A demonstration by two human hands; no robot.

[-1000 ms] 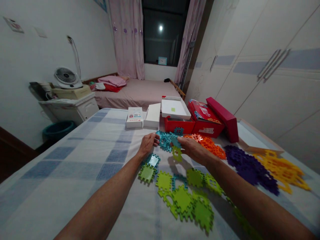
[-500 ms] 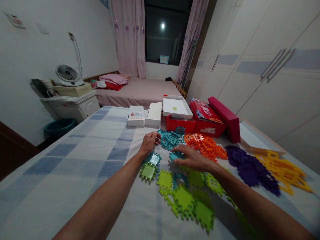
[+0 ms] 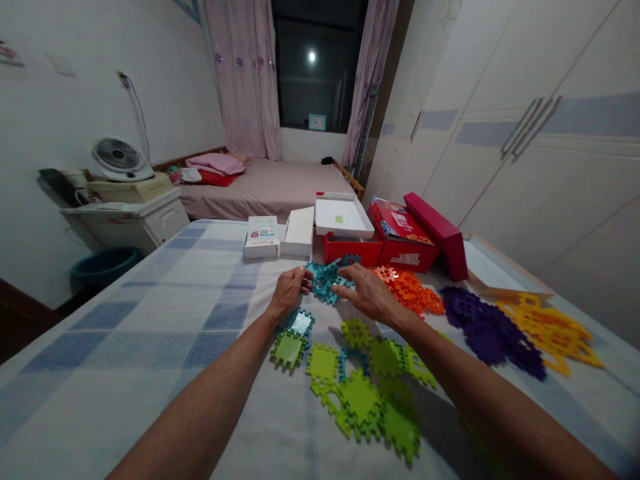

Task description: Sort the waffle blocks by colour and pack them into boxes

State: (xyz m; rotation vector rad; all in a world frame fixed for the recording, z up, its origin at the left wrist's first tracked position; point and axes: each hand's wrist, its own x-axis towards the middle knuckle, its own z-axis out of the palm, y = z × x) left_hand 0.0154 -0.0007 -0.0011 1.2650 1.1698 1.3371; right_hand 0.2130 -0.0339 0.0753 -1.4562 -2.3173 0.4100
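Note:
A heap of teal interlocking plastic tiles (image 3: 325,283) lies between my two hands. My left hand (image 3: 290,291) rests at the heap's left edge, fingers loosely bent and touching it, with nothing visibly gripped. Over the heap's right side is my right hand (image 3: 369,291), its thumb and fingers apart. Nearer to me, a teal tile (image 3: 302,322) lies against a lime-green tile (image 3: 289,350). Several more lime-green tiles (image 3: 361,397) are spread flat in front, with a teal frame-shaped tile (image 3: 354,364) among them.
Orange tiles (image 3: 413,293), purple tiles (image 3: 493,330) and yellow tiles (image 3: 550,330) form heaps on the right. Behind stand white boxes (image 3: 262,237), an open red box (image 3: 350,250) and a red carton (image 3: 407,233) with a crimson lid (image 3: 437,237). A checked cloth (image 3: 165,320) covers the surface.
My right hand has moved away from me, up to the teal heap. The teal tile that lay under it is no longer at that spot. My left hand stays beside the heap. The view has shifted slightly.

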